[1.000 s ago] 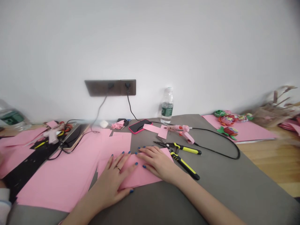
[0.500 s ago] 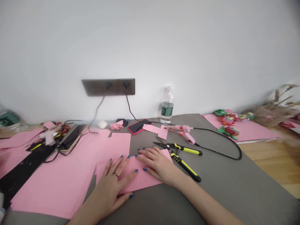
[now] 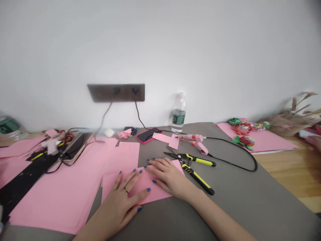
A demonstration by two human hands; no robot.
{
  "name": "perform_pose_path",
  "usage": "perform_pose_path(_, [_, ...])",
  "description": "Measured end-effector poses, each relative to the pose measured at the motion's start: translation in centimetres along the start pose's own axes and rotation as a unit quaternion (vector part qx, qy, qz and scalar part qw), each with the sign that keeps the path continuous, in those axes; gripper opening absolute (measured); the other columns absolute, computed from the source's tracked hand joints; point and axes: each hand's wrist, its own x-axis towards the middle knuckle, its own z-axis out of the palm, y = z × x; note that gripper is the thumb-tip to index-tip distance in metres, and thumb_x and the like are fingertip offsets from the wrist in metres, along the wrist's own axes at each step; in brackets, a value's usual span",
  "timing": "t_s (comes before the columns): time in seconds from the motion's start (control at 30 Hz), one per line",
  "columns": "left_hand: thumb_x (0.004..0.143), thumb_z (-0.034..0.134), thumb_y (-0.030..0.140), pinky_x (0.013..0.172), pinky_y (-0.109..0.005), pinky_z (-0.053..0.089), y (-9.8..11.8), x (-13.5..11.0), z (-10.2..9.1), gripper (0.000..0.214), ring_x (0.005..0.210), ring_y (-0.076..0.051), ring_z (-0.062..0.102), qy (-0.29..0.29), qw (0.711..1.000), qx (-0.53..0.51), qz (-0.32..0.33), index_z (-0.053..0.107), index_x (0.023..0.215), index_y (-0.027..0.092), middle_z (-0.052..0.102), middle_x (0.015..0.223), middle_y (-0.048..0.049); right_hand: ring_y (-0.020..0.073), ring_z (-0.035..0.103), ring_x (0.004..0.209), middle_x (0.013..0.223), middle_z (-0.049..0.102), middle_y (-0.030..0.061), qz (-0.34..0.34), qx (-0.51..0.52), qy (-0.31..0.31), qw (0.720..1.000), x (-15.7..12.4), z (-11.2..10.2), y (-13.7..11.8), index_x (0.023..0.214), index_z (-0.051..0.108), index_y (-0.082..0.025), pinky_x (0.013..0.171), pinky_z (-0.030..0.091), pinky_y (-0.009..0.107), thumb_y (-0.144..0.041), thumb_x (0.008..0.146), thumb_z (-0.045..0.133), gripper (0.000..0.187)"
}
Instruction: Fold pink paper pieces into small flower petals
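Pressing a pink rectangular paper sheet [image 3: 158, 193] against the flat grey bench [image 3: 240, 194] with blue-nailed left hand [image 3: 125, 197] and right hand [image 3: 170, 175] laid palm-down, fingers apart, clamping nothing, seemingly steadying it; leaving black-and-yellow-handled metal pliers [image 3: 195, 173] just beside, presumably for reach.

The left hand [image 3: 120, 202] and right hand [image 3: 170, 176] hide parts of the pink sheet [image 3: 146, 180], and the far-left bottle [image 3: 10, 126], blurred, is cut off at the edge.

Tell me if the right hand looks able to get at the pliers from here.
Likely yes: the right hand lies flat on the pink sheet, the pliers rest close to its right, and nothing visibly blocks their handles.
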Motion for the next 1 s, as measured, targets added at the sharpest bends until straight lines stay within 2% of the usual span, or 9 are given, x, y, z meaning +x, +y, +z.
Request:
perform_pose_path(0.17, [0.086,0.046,0.003,0.107,-0.06,0.037,0.3,0.0,0.3,0.067,0.142,-0.03,0.036,0.006,1.0,-0.024,0.015,0.046,0.14,0.042,0.033,0.158,-0.0054,0.0264,0.046,0.126,0.143,0.053,0.0104,0.0,0.004,-0.001,1.0,0.0,0.0,0.0,0.136,0.053,-0.023,0.105,0.036,0.045,-0.025,0.096,0.05,0.04])
perform_pose_path(0.33, [0.084,0.044,0.0,0.11,-0.054,0.038,0.4,-0.1,0.6,0.065,0.138,-0.025,0.043,0.012,0.999,-0.031,0.034,0.053,0.135,0.039,0.044,0.152,-0.0028,0.0275,0.045,0.126,0.144,0.052,0.0102,0.002,0.006,-0.001,1.0,0.0,0.1,0.0,0.135,0.053,-0.022,0.105,0.036,0.046,-0.026,0.097,0.049,0.038])
perform_pose_path(0.43, [0.084,0.044,0.0,0.11,-0.053,0.038,0.7,-0.2,0.7,0.062,0.138,-0.025,0.042,0.008,0.999,-0.038,0.033,0.055,0.135,0.035,0.043,0.153,-0.0033,0.0275,0.046,0.125,0.143,0.053,0.0105,0.0,0.003,0.004,1.0,-0.1,0.2,-0.1,0.134,0.054,-0.021,0.105,0.037,0.046,-0.026,0.098,0.048,0.037])
perform_pose_path(0.63, [0.085,0.049,0.007,0.107,-0.057,0.041,1.1,-0.5,0.5,0.061,0.14,-0.028,0.039,-0.007,0.999,-0.031,0.024,0.049,0.139,0.035,0.038,0.156,-0.0038,0.0268,0.046,0.126,0.143,0.053,0.011,0.002,0.002,0.005,1.0,0.0,0.1,-0.1,0.135,0.054,-0.023,0.104,0.038,0.046,-0.026,0.098,0.048,0.038])
perform_pose_path(0.73, [0.087,0.047,0.008,0.104,-0.058,0.043,1.6,-0.5,0.3,0.057,0.138,-0.029,0.041,0.002,0.999,-0.04,0.017,0.051,0.138,0.034,0.041,0.154,-0.0059,0.0266,0.046,0.126,0.143,0.053,0.0104,0.004,0.002,0.002,1.0,0.0,0.1,-0.1,0.134,0.054,-0.023,0.104,0.038,0.045,-0.026,0.097,0.049,0.038])
perform_pose_path(0.87, [0.089,0.045,0.01,0.1,-0.062,0.044,2.8,0.6,0.5,0.043,0.127,-0.03,0.052,0.036,0.996,-0.058,-0.054,0.065,0.118,0.033,0.057,0.139,-0.0075,0.0258,0.046,0.126,0.142,0.054,0.0104,0.003,0.0,0.002,1.0,0.0,0.0,-0.1,0.134,0.054,-0.023,0.105,0.038,0.044,-0.024,0.096,0.05,0.038])
perform_pose_path(0.93, [0.09,0.047,0.013,0.099,-0.061,0.045,3.4,1.4,0.8,0.031,0.114,-0.029,0.06,0.046,0.991,-0.061,-0.112,0.07,0.103,0.03,0.065,0.124,-0.0066,0.0257,0.046,0.127,0.142,0.054,0.0108,0.0,0.001,0.003,1.0,-0.1,0.1,-0.1,0.135,0.053,-0.023,0.104,0.038,0.044,-0.023,0.096,0.05,0.039])
perform_pose_path(1.0, [0.091,0.048,0.016,0.096,-0.056,0.047,3.9,2.3,1.2,0.024,0.1,-0.026,0.063,0.059,0.985,-0.057,-0.15,0.069,0.097,0.027,0.067,0.112,-0.0063,0.0262,0.046,0.127,0.141,0.054,0.0112,-0.002,0.004,0.005,1.0,-0.1,0.1,-0.1,0.135,0.053,-0.024,0.104,0.038,0.045,-0.022,0.096,0.049,0.04])
